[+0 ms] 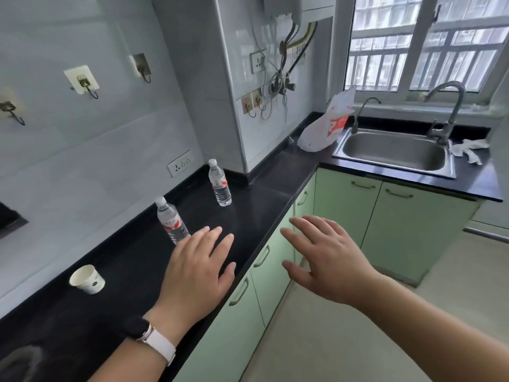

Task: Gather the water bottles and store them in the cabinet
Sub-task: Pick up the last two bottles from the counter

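Grips both spread, empty: left grip (198, 271) hovers just beside near bottle (172, 220), probably poised to take it; right grip (327, 257) right of it, before cabinet (239, 321) doors; far bottle (219, 183) beyond.

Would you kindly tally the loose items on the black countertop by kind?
Water bottles: 2
Paper cup: 1
Plastic bag: 1
Crumpled white wad: 1
Total: 5
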The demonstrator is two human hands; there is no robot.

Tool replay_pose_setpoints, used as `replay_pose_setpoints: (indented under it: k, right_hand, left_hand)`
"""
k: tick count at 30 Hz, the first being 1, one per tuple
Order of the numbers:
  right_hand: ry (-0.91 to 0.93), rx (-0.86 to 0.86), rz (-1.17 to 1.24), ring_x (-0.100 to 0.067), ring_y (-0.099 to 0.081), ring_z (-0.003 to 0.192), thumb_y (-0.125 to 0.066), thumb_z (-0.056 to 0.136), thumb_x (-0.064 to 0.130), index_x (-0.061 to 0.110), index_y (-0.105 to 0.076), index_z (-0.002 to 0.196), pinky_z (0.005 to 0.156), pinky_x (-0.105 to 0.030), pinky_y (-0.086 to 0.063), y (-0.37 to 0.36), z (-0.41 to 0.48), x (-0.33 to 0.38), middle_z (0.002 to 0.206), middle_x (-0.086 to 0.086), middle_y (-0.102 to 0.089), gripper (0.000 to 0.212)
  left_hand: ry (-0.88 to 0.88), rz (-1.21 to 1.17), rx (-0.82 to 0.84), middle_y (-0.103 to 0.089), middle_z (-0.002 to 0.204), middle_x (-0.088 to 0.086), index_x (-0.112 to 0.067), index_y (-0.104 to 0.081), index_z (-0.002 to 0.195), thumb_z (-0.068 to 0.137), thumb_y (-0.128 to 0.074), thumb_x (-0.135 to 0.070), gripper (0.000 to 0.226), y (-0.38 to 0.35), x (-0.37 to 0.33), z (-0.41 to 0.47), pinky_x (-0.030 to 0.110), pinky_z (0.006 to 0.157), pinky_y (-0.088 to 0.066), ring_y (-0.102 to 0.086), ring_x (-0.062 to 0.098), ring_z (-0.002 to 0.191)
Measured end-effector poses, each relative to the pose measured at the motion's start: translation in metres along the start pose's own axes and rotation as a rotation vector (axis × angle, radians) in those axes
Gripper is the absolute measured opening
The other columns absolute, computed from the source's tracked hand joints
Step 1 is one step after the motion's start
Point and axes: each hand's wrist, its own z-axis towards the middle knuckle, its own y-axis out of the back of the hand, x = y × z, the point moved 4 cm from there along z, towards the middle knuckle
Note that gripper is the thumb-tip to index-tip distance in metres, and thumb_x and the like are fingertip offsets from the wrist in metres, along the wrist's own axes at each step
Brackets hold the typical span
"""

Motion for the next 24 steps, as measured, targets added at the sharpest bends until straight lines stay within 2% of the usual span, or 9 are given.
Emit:
replay_pose_setpoints:
  k: [8,24]
  right_hand:
    - [0.061,0.025,0.038,-0.028,-0.049,0.129,-0.043,0.090,0.059,0.023,-0.054,0.136,0.107,-0.043,-0.037,-0.041,0.063,-0.023,0.139,-0.003,-0.055,0.059]
    - [0.199,0.035,0.052,-0.030,-0.053,0.126,-0.043,0.090,0.058,0.020,-0.057,0.133,0.102,-0.046,-0.044,-0.126,0.256,-0.025,0.135,-0.005,-0.058,0.059]
  left_hand:
    - [0.100,0.001,0.034,-0.064,0.132,0.011,-0.012,-0.064,0.132,0.091,-0.053,-0.039,0.050,-0.039,0.033,0.028,0.052,0.102,-0.048,-0.057,0.034,0.126]
    - [0.326,-0.029,0.103,-0.063,0.132,0.013,-0.011,-0.065,0.130,0.093,-0.048,-0.042,0.051,-0.149,0.178,0.083,0.051,0.094,-0.052,-0.059,0.034,0.122]
